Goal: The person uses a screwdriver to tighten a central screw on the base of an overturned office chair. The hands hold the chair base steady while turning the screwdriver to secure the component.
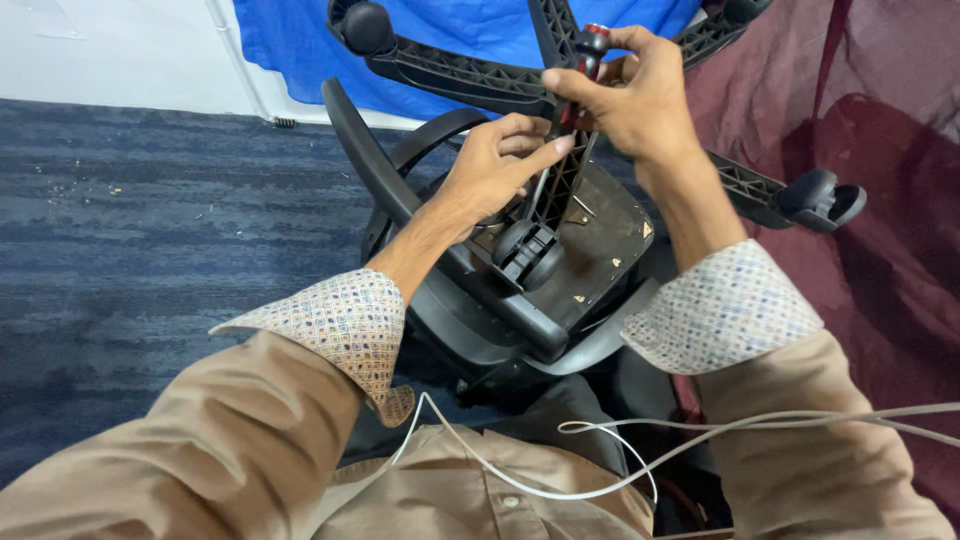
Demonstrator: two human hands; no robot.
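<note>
An upturned black office chair (590, 240) lies in front of me, its star base (470, 75) and castor wheels pointing up. My right hand (640, 95) grips a screwdriver (580, 85) with a red and black handle, its shaft angled down toward the underside of the seat. My left hand (495, 160) rests beside the shaft, fingers steadying it near the base's hub. One castor wheel (528, 252) sits just below my left hand. The screwdriver's tip is hidden behind my fingers.
Dark blue carpet (150, 220) covers the floor on the left. A blue sheet (460, 25) hangs behind the chair and a maroon cloth (880, 160) fills the right side. A white cable (620, 440) loops across my lap. Other castors (822, 198) stick out at the right and top left.
</note>
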